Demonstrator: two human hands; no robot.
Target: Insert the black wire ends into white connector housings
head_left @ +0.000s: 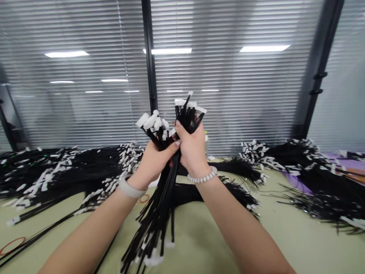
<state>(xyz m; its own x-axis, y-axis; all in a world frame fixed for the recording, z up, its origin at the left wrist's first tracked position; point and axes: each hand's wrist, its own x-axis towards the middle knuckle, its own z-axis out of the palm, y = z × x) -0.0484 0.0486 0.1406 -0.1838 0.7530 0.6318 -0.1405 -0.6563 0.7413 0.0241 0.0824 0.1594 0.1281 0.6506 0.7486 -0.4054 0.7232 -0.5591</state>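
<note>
My left hand (155, 161) is closed round a bundle of black cables (165, 190) with white plug connectors (153, 121) sticking up above the thumb. Right beside it, my right hand (194, 146) grips another bunch of black cables (186, 118), its white connectors (190, 104) fanned out a little higher. Both hands are raised over the table and almost touch at the thumbs. Below them the cables hang together toward me, with more white connectors (154, 258) at the lower ends. Where the two bunches meet is partly hidden by the fingers.
A green-yellow table (205, 236) carries large heaps of black cables at the left (94, 163) and right (322, 179). Smaller bundles (188, 193) lie behind my hands. Red rings (13, 245) rest at the left. A window with blinds (228, 83) stands behind.
</note>
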